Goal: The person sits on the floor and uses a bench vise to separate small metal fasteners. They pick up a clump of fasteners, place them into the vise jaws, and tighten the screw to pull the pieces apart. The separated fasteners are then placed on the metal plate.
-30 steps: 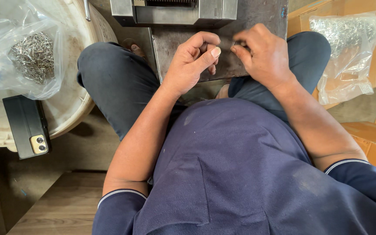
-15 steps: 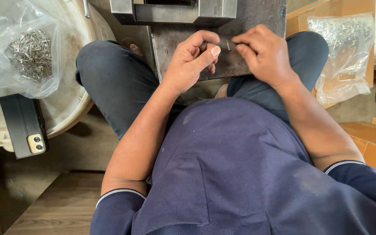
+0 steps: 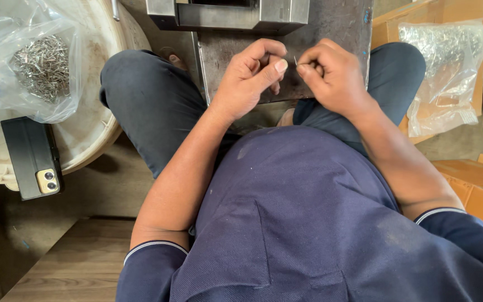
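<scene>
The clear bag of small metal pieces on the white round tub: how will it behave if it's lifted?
The bag looks thin and crumpled, so probably floppy. The heap of metal pieces inside likely makes it heavy for its size, and they may shift or sag.

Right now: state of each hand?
Left hand: curled closed, thumb against forefinger; contents cannot be told.
Right hand: closed, pinching a thin metal pin at its fingertips.

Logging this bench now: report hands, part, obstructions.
Left hand curled, empty as far as visible. Right hand pinching thin metal pin over steel plate. Nothing between hands.
</scene>
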